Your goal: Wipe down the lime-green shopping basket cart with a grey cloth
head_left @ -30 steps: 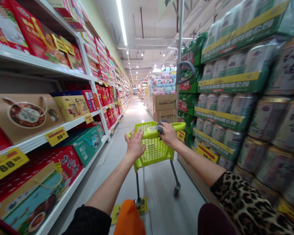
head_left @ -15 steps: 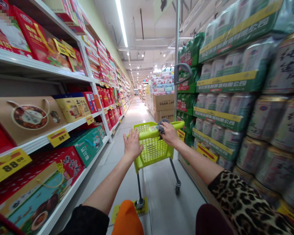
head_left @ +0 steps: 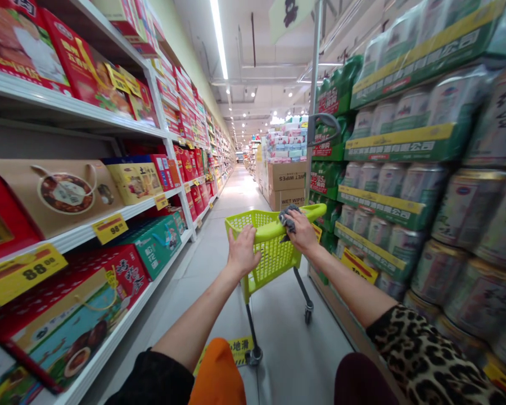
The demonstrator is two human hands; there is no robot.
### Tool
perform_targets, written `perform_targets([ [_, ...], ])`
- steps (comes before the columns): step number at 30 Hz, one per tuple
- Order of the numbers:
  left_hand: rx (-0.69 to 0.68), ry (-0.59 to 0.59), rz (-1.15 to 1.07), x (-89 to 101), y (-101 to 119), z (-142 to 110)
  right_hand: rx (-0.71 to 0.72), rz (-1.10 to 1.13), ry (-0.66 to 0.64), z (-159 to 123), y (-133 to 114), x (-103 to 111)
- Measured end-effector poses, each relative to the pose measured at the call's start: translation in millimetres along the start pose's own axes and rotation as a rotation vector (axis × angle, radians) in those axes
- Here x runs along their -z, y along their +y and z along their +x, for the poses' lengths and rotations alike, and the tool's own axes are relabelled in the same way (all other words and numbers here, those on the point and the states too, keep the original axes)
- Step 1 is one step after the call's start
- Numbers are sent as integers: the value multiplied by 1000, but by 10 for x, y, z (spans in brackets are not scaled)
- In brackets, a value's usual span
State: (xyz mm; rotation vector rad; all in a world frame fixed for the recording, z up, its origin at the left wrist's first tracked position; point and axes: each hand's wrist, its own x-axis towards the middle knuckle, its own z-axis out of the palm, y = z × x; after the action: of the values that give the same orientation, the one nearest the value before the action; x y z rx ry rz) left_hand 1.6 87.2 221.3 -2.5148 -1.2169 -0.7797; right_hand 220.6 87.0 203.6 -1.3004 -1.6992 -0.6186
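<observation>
A lime-green shopping cart stands in front of me, its basket a plastic lattice on dark legs with casters. My left hand grips the left end of the cart's handle, fingers curled over the bar. Closer to the middle-right of that bar, my right hand presses a crumpled grey cloth against it. The fingers bend over the cloth, and the palm hides part of it. What lies inside the basket cannot be made out.
Shelves of boxed goods with yellow price tags line the left. Stacked can packs rise close on the right, beside a metal post. Cardboard cartons stand farther ahead along the aisle floor. A yellow floor sign lies under the cart.
The view has turned slightly left, so the cart and shelves sit farther right in it. My left fingers curl more around the handle. The right hand stays on the cloth.
</observation>
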Motion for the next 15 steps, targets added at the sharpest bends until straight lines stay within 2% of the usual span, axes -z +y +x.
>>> perform_targets([
  [2, -12, 39, -35, -44, 172, 16, -12, 14, 30, -8, -20, 4],
  [4, -44, 68, -65, -87, 288, 26, 41, 56, 24, -21, -69, 36],
  [7, -121, 62, -101, -170, 293, 26, 126, 146, 7, -56, -64, 154],
  [11, -14, -10, -151, -336, 218, 37, 123, 192, 20, -107, 70, 337],
  [15, 11, -29, -172, -438, 419, 70, 58, 167, 65, -154, 8, 460],
])
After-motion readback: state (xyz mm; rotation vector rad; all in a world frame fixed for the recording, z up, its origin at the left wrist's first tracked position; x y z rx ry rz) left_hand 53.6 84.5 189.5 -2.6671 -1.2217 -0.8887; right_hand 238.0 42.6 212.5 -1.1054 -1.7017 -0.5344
